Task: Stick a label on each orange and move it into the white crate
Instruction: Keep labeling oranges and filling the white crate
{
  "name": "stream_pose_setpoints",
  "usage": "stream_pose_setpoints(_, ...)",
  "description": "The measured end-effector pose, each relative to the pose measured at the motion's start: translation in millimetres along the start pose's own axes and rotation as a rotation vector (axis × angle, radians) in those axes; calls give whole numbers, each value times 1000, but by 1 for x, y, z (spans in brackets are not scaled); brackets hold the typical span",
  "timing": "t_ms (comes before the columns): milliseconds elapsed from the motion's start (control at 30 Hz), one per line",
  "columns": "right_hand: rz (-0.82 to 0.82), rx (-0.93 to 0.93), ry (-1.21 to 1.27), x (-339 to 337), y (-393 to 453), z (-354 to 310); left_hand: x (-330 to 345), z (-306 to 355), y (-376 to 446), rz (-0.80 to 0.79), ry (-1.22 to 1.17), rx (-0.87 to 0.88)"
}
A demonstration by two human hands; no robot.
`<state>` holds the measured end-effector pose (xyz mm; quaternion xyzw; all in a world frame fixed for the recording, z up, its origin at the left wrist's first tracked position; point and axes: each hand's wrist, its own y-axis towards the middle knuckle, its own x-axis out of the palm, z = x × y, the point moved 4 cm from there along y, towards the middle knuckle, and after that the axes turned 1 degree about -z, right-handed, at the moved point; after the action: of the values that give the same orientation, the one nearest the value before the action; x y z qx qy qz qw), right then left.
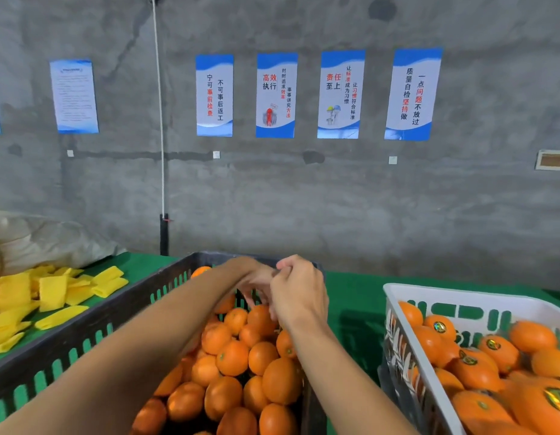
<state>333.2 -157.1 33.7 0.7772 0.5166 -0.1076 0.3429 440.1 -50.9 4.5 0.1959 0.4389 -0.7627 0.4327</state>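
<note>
A dark crate in front of me is full of unlabelled oranges. To the right stands the white crate, holding several oranges with round labels. Both hands meet above the far end of the dark crate. My right hand has its fingers curled, with thumb and fingertips pinched together against my left hand. My left hand's fingers point down toward the oranges. Whatever is pinched between the two hands is too small to make out. Neither hand holds an orange.
A pile of yellow foam sleeves lies on the green table to the left, with a pale sack behind it. A grey concrete wall with posters rises behind the table. A white rope hangs down to a black post.
</note>
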Motion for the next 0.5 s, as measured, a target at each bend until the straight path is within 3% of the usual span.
stream_pose_setpoints(33,7,10,0,0,0,0,-2,-4,2,-144,33,-25)
stream_pose_setpoints(100,12,29,5,1,0,-1,-3,-19,9,-244,56,-74)
stream_pose_setpoints(267,24,29,19,0,-4,-1,9,-34,43,215,337,8)
stream_pose_setpoints(367,29,4,8,1,-3,0,40,-32,41,163,501,-64)
stream_pose_setpoints(500,-1,-6,-3,3,-2,1,64,-13,1,96,582,2)
